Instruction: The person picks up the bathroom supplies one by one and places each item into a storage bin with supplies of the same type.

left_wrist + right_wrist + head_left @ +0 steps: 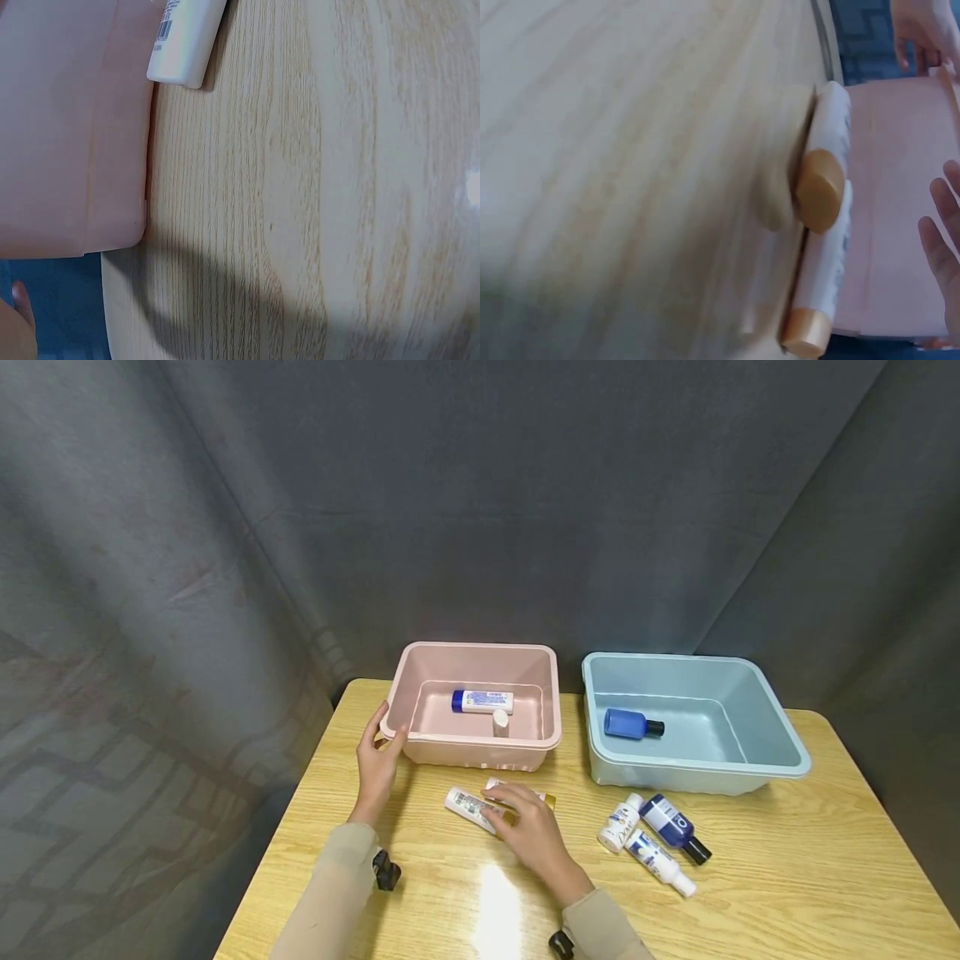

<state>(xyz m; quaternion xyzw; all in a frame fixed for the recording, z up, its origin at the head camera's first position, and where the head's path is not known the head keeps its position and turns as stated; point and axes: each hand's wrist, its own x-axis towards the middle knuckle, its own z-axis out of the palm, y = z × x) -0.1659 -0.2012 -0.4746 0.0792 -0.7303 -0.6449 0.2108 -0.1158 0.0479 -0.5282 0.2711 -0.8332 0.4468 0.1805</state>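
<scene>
My left hand (384,731) rests against the front left corner of a pink bin (480,742), fingers mostly straight. That bin holds a lying white bottle with a blue cap (483,701) and a small upright bottle (500,722). My right hand (513,806) lies open over two white bottles with gold caps (465,803) on the table in front of the pink bin. In the right wrist view those bottles (825,187) lie side by side against the bin wall (892,195), with my right hand's spread fingers (937,247) beside them. The left wrist view shows one white bottle (184,45) by the pink wall (67,135).
A light blue bin (697,766) stands to the right with a blue bottle (630,724) inside. In front of it lie a white bottle (620,823), a dark blue bottle (673,828) and a white-and-blue bottle (660,862). A dark curtain hangs behind the wooden table (787,877).
</scene>
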